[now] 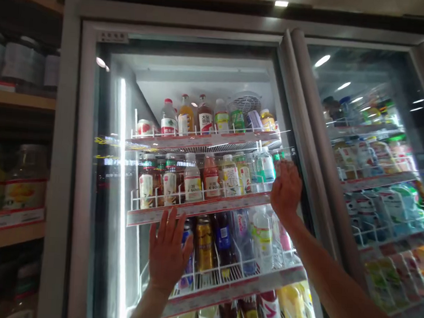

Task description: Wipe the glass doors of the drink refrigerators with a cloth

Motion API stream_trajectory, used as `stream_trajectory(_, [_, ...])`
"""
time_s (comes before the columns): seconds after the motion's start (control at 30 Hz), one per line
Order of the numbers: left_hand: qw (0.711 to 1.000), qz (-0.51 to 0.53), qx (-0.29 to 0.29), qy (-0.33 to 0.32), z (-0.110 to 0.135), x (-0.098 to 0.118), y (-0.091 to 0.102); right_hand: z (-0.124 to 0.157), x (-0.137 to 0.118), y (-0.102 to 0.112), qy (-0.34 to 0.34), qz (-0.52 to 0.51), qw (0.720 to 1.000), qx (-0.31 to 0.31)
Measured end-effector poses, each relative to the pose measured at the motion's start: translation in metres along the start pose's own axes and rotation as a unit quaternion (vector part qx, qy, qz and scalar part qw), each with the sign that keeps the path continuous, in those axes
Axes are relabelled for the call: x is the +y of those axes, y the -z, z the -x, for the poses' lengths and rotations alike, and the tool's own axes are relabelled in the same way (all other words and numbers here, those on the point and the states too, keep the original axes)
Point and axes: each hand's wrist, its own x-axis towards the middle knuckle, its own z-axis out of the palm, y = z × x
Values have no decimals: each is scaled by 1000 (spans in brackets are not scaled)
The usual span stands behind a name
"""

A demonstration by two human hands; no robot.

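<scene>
A lit drinks cooler with a glass door stands in front of me. My left hand is raised before the lower part of the glass, fingers stretched out and slightly spread, holding nothing. Higher up, near the door's right edge, my right hand is flat with its fingers pointing up, and nothing shows in it. Whether either palm touches the glass I cannot tell. Behind the glass, a gold can is just right of my left hand, and a clear bottle with a teal label is left of my right hand.
Bottles such as a red one line the wire-fronted shelves. A grey vertical door frame divides this cooler from a second stocked glass door. Wooden shelves with jars are at the left.
</scene>
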Motion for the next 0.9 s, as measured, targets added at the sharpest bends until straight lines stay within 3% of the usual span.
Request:
stream_trajectory(0.07, [1000,-1,2,1,0,0,0,-6,-2,-1,26,-12,1000,-13])
stream_trajectory(0.17, [1000,-6,1,-3,-1,1,1,-4,-9,4,191,-47,971,-132])
stream_trajectory(0.2, [1000,-9,-1,-2,-1,1,1,-4,-7,6,212,-47,964,-153])
stream_trajectory(0.27, [1000,-12,-2,-1,-1,1,1,-7,2,8,154,-29,980,-126])
stream_trajectory(0.33, [1000,-12,-5,3,-1,2,1,-10,13,8,43,-7,998,-48])
stream_trajectory(0.37, [1000,-11,-7,6,-1,2,1,-8,16,8,20,-3,999,-25])
stream_trajectory(0.4, [1000,-9,-9,7,-1,2,1,-5,17,8,31,-6,999,-24])
stream_trajectory(0.53, [1000,-13,-15,13,0,2,1,12,15,16,214,-41,968,-127])
stream_trajectory(0.6, [999,-18,-23,17,0,2,1,11,21,18,171,-31,979,-103])
stream_trajectory(0.7, [999,-20,-36,24,0,3,1,5,27,13,22,-7,999,-23])
stream_trajectory(0.73, [999,-21,-40,26,0,4,1,5,25,12,19,-10,999,-25])
stream_trajectory(0.8, [998,-25,-51,34,0,6,2,10,17,11,103,-34,991,-82])
stream_trajectory(0.9, [994,-29,-88,52,-2,13,7,15,8,18,255,-66,949,-172])
